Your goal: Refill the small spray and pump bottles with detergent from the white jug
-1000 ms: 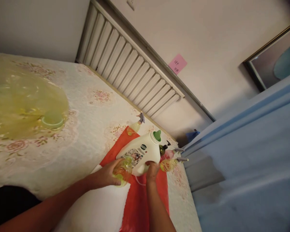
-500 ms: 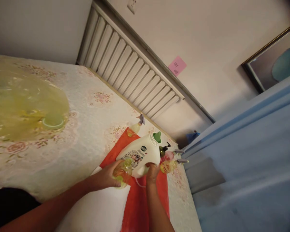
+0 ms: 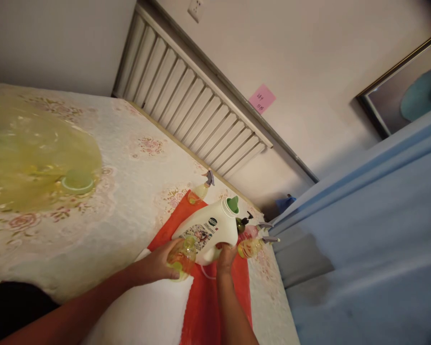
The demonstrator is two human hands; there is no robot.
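Observation:
My left hand (image 3: 161, 261) is wrapped round a clear yellowish bottle (image 3: 184, 256) with an uncapped neck. My right hand (image 3: 226, 257) grips the handle of a large white detergent jug (image 3: 210, 230), whose open mouth shows a green pouring spout (image 3: 232, 204). The bottle is in front of the jug's lower left part; whether they touch I cannot tell. Beneath both hands lies a red cloth (image 3: 215, 311), with a white cloth (image 3: 143, 311) over its left side. A spray bottle (image 3: 198, 193) with a grey trigger head stands just behind the jug.
Right of the jug stand a yellow spray bottle (image 3: 250, 247), a pink spray bottle (image 3: 251, 232) and a dark pump bottle (image 3: 241, 224). A yellow plastic bag (image 3: 39, 148) with a pale green round cap (image 3: 77, 183) lies left. A radiator (image 3: 194, 91) and blue curtain (image 3: 373, 230) border the table.
The view has shifted very slightly. Both hands, the bottle and the jug keep almost the same positions.

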